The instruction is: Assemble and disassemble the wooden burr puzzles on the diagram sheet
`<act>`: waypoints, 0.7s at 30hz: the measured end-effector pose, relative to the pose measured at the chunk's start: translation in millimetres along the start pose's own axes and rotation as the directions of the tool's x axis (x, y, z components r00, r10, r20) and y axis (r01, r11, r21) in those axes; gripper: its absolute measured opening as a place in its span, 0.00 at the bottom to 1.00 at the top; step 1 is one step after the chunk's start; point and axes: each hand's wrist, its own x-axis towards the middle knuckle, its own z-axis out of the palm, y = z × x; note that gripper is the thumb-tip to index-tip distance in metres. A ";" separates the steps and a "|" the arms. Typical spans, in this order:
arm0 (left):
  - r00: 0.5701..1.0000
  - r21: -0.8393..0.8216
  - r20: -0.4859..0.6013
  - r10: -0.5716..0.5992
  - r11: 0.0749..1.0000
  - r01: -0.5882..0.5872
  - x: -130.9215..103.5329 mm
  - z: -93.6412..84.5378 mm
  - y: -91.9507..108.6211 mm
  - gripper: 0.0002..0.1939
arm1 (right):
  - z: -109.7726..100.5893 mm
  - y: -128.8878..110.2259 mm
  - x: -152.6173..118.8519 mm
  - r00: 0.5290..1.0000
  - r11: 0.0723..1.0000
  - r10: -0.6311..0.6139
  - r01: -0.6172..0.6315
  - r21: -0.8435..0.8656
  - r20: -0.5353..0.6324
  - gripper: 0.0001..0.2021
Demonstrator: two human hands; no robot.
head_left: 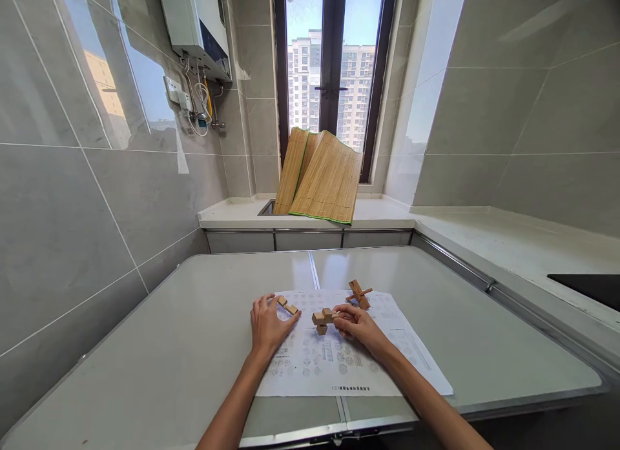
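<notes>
My left hand (265,321) is at the left of a printed paper sheet (314,379), its thumb and fingers curved around the two ends of a small notched wooden puzzle piece (289,307). Pinched in the fingers of my right hand (361,326) is a pale wooden block piece (323,319), made of joined blocky parts. My fingertips hide its right end. Just beyond that hand, a darker brown wooden puzzle piece (358,295) of crossed sticks rests on the sheet. Small printed figures and text cover the paper.
A pale folding table (169,347) with a metal centre seam carries the sheet. Behind it runs a white counter (382,208), where a bamboo mat (329,179) leans before the window. A water heater (198,30) hangs at left; a black panel (588,288) lies at right.
</notes>
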 end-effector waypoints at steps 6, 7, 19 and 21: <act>0.992 0.102 0.066 -0.108 0.990 0.101 19.5 9.2 -18.8 0.28 | -0.7 1.4 0.9 1.000 0.999 0.017 -0.017 -0.033 0.012 0.23; 0.991 0.111 0.062 -0.115 0.988 0.108 20.9 10.7 -20.5 0.28 | -1.2 1.0 0.4 1.000 0.999 0.016 -0.016 -0.031 0.013 0.23; 0.967 -0.321 0.060 0.248 0.922 -0.217 0.9 -10.0 16.7 0.15 | -2.5 -2.5 -0.2 0.998 1.000 0.004 -0.004 0.004 -0.070 0.25; 0.912 -0.416 0.115 0.394 0.853 -0.316 -8.9 -15.0 32.4 0.14 | -2.4 -2.8 0.3 0.996 1.000 -0.009 0.010 0.002 -0.092 0.25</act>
